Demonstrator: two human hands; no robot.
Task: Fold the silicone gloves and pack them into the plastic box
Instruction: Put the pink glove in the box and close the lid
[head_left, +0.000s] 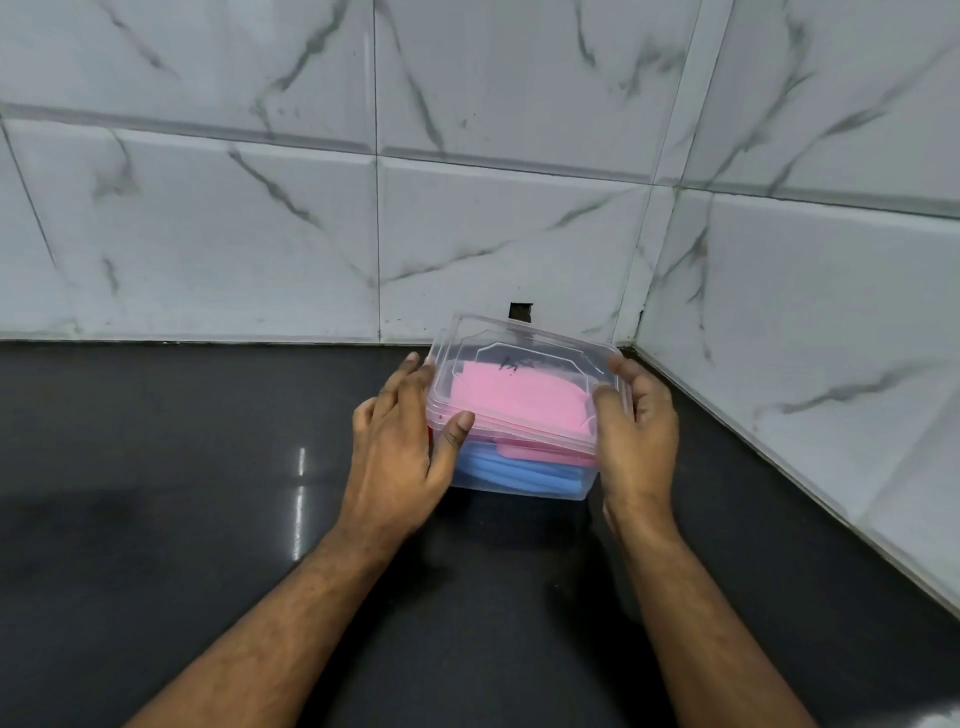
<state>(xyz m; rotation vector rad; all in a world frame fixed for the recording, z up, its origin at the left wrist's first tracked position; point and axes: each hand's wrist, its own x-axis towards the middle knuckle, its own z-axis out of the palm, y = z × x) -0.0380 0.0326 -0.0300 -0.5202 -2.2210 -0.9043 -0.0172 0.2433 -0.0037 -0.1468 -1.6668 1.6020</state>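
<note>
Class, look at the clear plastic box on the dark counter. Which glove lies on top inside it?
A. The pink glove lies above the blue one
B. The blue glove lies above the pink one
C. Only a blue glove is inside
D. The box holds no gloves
A: through the clear lid and wall of the plastic box, the pink glove sits above the blue glove.

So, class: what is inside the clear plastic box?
Inside the box: a pink glove lying over a blue glove, under the lid. The hands hide its sides; the bottom is covered.
</note>
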